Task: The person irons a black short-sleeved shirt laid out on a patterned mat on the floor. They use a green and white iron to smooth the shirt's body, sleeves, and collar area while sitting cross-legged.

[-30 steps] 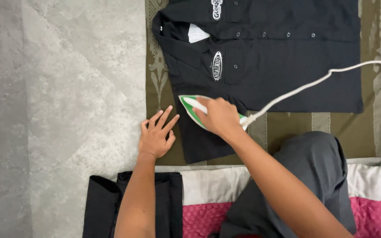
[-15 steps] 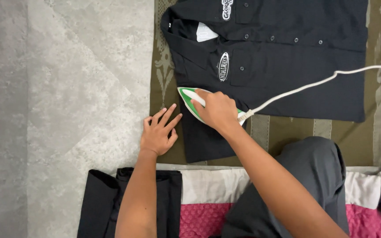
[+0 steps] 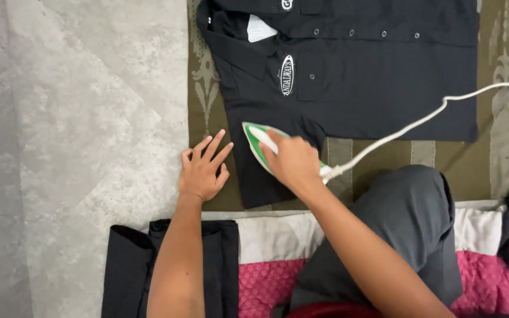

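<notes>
We note the black shirt (image 3: 349, 76) spread flat on the patterned olive mat (image 3: 502, 159). Our right hand (image 3: 293, 162) is wrapped around the green and white iron (image 3: 255, 140), which sits on the shirt's sleeve. Our left hand (image 3: 202, 171) lies flat, fingers spread, just beside that sleeve. The white cord (image 3: 419, 121) crosses the shirt's hem.

One green-and-white electric iron (image 3: 260, 144), one white cord (image 3: 419, 122). One black button-up shirt (image 3: 372, 76), one folded black garment (image 3: 128, 268). Two bare hands (image 3: 202, 171) (image 3: 293, 164).
</notes>
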